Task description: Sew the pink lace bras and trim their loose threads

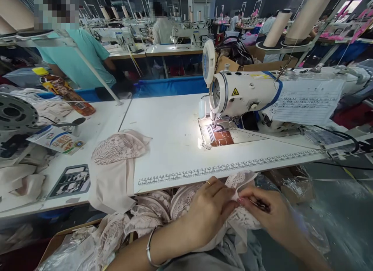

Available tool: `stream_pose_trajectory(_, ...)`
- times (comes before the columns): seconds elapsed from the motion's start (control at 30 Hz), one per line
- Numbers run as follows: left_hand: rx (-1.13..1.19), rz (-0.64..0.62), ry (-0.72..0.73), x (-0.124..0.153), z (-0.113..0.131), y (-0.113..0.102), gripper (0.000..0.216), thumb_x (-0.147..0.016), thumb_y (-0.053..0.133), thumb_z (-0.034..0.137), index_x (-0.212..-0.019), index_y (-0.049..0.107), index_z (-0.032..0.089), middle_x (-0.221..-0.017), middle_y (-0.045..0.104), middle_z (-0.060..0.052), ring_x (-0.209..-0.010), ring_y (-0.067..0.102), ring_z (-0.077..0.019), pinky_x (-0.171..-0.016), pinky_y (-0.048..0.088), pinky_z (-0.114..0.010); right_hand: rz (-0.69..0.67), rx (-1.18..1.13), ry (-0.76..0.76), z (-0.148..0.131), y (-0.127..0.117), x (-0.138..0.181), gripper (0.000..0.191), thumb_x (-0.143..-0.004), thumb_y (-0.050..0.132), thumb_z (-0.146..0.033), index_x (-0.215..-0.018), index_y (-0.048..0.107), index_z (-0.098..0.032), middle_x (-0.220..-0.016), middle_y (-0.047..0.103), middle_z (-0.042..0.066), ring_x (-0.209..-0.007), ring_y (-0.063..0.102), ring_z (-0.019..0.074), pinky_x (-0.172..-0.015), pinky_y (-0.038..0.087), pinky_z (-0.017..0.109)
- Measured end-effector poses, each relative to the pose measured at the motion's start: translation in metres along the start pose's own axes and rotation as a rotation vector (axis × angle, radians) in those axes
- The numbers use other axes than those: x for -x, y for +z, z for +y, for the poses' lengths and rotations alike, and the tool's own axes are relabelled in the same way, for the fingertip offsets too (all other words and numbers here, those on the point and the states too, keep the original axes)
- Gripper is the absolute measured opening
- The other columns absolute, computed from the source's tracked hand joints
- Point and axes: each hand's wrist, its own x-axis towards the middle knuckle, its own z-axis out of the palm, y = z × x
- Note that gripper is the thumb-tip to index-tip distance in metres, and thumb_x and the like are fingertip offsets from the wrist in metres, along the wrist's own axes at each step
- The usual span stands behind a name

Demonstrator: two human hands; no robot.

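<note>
Both hands work just below the front edge of the white sewing table (175,146), in my lap. My left hand (208,211), with a ring and a bangle, is closed and pinches a pale pink lace garment piece (186,197). My right hand (269,212) is closed too, pinching the same lace where it meets the left fingertips; something thin and dark shows between its fingers, which I cannot name. More lace pieces (116,166) hang over the table edge to the left. The white sewing machine (244,94) stands behind, its needle light on.
A printed ruler strip (227,168) runs along the table front. A paper sheet (305,100) hangs on the machine. At left lie a bottle (68,94), a packet (56,141) and fabric. Thread cones (276,28) stand at right. Other people sit at machines behind.
</note>
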Motion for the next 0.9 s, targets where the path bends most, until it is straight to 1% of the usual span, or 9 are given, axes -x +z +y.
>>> stream_pose_trajectory(0.1, 0.021, 0.050, -0.059, 0.003, -0.009, 0.005, 0.007, -0.093, 0.063, 0.018, -0.099, 0.066, 0.017, -0.090, 0.070, -0.009, -0.086, 0.063, -0.0224, -0.076, 0.055, -0.035, 0.047, 0.081, -0.091, 0.007, 0.010, 0.005, 0.026, -0.096, 0.056, -0.036, -0.078, 0.070, -0.021, -0.052, 0.054, -0.002, -0.043, 0.043, 0.0111, -0.042, 0.034, 0.024)
stream_pose_trajectory(0.23, 0.082, 0.116, -0.154, 0.001, -0.013, -0.004, 0.004, -0.088, 0.065, 0.014, -0.087, 0.065, 0.017, -0.084, 0.066, -0.007, -0.078, 0.062, -0.0191, -0.067, 0.052, -0.028, 0.136, 0.260, -0.336, 0.023, 0.005, 0.004, 0.020, -0.096, 0.054, -0.023, -0.095, 0.074, -0.021, -0.073, 0.065, 0.004, -0.057, 0.056, 0.0141, -0.051, 0.044, 0.024)
stream_pose_trajectory(0.37, 0.191, 0.087, -0.293, 0.001, -0.011, -0.007, 0.010, -0.082, 0.072, 0.014, -0.077, 0.064, 0.017, -0.077, 0.062, -0.004, -0.070, 0.059, -0.0158, -0.060, 0.045, -0.024, 0.372, 0.695, -0.532, 0.043, 0.004, 0.000, 0.029, -0.089, 0.049, -0.004, -0.090, 0.074, -0.018, -0.103, 0.072, 0.013, -0.079, 0.060, 0.0203, -0.054, 0.044, 0.026)
stream_pose_trajectory(0.47, 0.295, 0.078, -0.331, 0.000, -0.010, -0.010, 0.011, -0.081, 0.076, 0.018, -0.076, 0.067, 0.016, -0.078, 0.063, -0.005, -0.073, 0.060, -0.0162, -0.064, 0.045, -0.024, 0.360, 0.836, -0.562, 0.046, 0.005, -0.002, 0.037, -0.085, 0.044, 0.005, -0.089, 0.072, -0.018, -0.119, 0.072, 0.012, -0.086, 0.061, 0.0216, -0.055, 0.043, 0.028)
stream_pose_trajectory(0.57, 0.485, 0.066, -0.412, -0.004, -0.015, -0.021, 0.011, -0.085, 0.073, 0.024, -0.080, 0.067, 0.016, -0.089, 0.067, -0.008, -0.083, 0.061, -0.0181, -0.072, 0.047, -0.026, 0.186, 0.595, -0.519, 0.037, -0.004, -0.003, 0.029, -0.092, 0.045, -0.003, -0.087, 0.068, -0.020, -0.096, 0.075, 0.008, -0.077, 0.061, 0.0199, -0.065, 0.048, 0.032)
stream_pose_trajectory(0.63, 0.651, 0.034, -0.523, -0.006, -0.022, -0.030, 0.018, -0.088, 0.071, 0.030, -0.081, 0.064, 0.015, -0.084, 0.067, -0.007, -0.073, 0.058, -0.0148, -0.064, 0.044, -0.024, -0.018, 0.352, -0.415, 0.030, -0.018, -0.001, 0.027, -0.098, 0.049, -0.016, -0.075, 0.063, -0.021, -0.077, 0.069, 0.004, -0.069, 0.058, 0.0179, -0.065, 0.048, 0.033)
stream_pose_trajectory(0.73, 0.789, 0.069, -0.625, -0.005, -0.032, -0.038, 0.024, -0.085, 0.075, 0.036, -0.081, 0.065, 0.015, -0.073, 0.066, -0.003, -0.064, 0.056, -0.0124, -0.060, 0.043, -0.022, -0.236, 0.155, -0.275, 0.029, -0.043, 0.002, 0.033, -0.099, 0.056, -0.032, -0.068, 0.059, -0.022, -0.072, 0.065, 0.003, -0.066, 0.058, 0.0164, -0.064, 0.049, 0.031)
stream_pose_trajectory(0.8, 0.792, 0.148, -0.593, -0.003, -0.037, -0.039, 0.021, -0.081, 0.080, 0.032, -0.082, 0.069, 0.015, -0.081, 0.070, -0.006, -0.077, 0.063, -0.0165, -0.070, 0.049, -0.026, -0.227, 0.136, -0.239, 0.033, -0.055, 0.004, 0.029, -0.098, 0.058, -0.036, -0.073, 0.064, -0.023, -0.078, 0.068, 0.005, -0.070, 0.061, 0.0173, -0.070, 0.051, 0.032)
stream_pose_trajectory(0.9, 0.698, 0.248, -0.495, 0.001, -0.040, -0.036, 0.015, -0.077, 0.084, 0.026, -0.081, 0.074, 0.016, -0.090, 0.071, -0.008, -0.089, 0.066, -0.0202, -0.081, 0.051, -0.029, -0.109, 0.183, -0.237, 0.040, -0.060, 0.006, 0.024, -0.097, 0.061, -0.039, -0.079, 0.068, -0.025, -0.084, 0.072, 0.004, -0.073, 0.067, 0.0185, -0.085, 0.053, 0.037)
